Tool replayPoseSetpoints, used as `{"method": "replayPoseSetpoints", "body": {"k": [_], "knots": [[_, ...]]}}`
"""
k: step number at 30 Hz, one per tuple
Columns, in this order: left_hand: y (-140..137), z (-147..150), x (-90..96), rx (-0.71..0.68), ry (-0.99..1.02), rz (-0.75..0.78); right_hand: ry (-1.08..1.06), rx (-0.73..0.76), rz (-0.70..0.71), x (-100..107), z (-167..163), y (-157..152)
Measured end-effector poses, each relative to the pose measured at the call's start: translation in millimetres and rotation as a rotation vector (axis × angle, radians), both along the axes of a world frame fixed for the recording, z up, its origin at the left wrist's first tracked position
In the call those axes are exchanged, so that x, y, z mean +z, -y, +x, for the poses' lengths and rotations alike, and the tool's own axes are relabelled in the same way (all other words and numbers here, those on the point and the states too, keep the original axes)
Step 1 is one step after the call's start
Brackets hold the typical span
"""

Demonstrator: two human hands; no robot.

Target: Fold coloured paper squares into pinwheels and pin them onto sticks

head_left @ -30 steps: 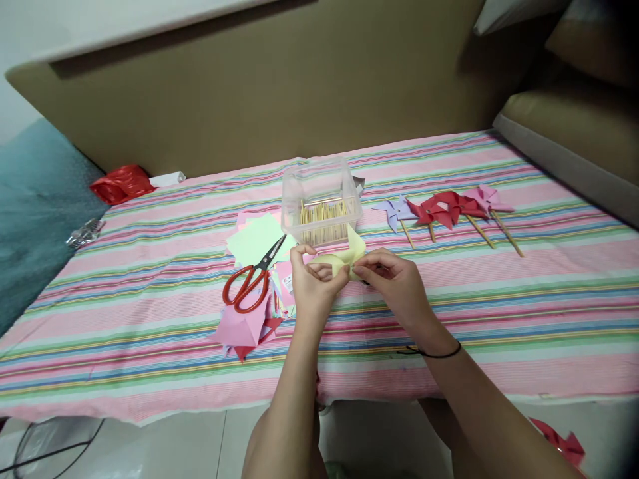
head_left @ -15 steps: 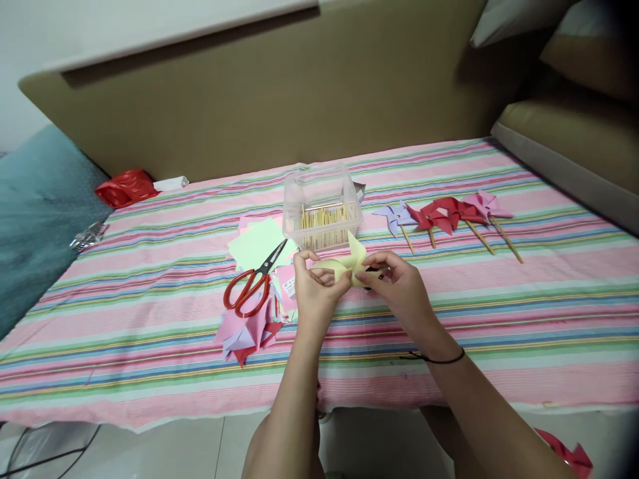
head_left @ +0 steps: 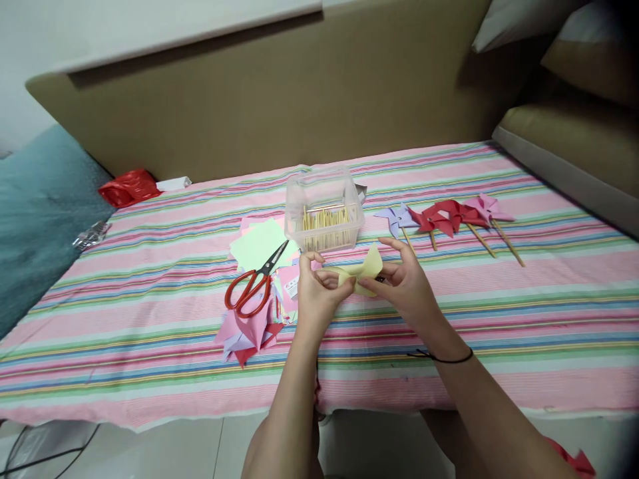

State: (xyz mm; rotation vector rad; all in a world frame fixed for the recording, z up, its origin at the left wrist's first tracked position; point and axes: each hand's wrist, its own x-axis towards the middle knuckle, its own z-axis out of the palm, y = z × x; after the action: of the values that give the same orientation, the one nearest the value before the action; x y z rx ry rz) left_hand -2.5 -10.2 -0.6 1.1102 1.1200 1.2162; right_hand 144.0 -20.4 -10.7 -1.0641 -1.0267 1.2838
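A pale yellow paper pinwheel [head_left: 370, 265], its blades curled inward, is held above the striped cloth. My left hand [head_left: 319, 293] pinches its left side near the centre, thumb in front and fingers behind. From the right, my right hand [head_left: 407, 283] presses its thumb near the middle of the paper, with the index finger raised. Part of the paper is hidden behind my fingers. Just beyond my hands stands a clear plastic box [head_left: 294, 233] with many thin wooden sticks [head_left: 327, 218] inside. Left of my left hand lie red-handled scissors [head_left: 254, 283] on coloured paper.
Finished pinwheels on sticks, lilac [head_left: 398, 216], red [head_left: 434, 218] and pink [head_left: 486, 209], lie at the right. Pale green sheets [head_left: 259, 243] and folded pink paper [head_left: 252, 329] are at the left. A red plastic bag [head_left: 130, 188] sits near the sofa back [head_left: 274, 100].
One yellow blade that stood upright is now bent over towards the right. My right hand has shifted slightly, its index finger lifting off the paper.
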Motion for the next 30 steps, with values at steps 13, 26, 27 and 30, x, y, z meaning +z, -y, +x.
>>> {"method": "replayPoseSetpoints", "body": {"k": [13,26,27,30], "knots": [[-2.1,-0.2,-1.8,-0.022,0.064,0.007,0.007,-0.003,0.01,0.7,0.1,0.3],[-0.1,-2.5,-0.8,-0.045,0.05,-0.004,0.038,-0.031,-0.021,1.5,0.5,-0.2],[-0.3,-2.7,-1.2,-0.044,0.052,-0.005,0.043,-0.035,-0.021,1.7,0.7,0.0],[-0.9,-3.1,-1.8,-0.043,0.06,-0.014,0.072,-0.046,-0.024,1.7,1.4,0.4]]}}
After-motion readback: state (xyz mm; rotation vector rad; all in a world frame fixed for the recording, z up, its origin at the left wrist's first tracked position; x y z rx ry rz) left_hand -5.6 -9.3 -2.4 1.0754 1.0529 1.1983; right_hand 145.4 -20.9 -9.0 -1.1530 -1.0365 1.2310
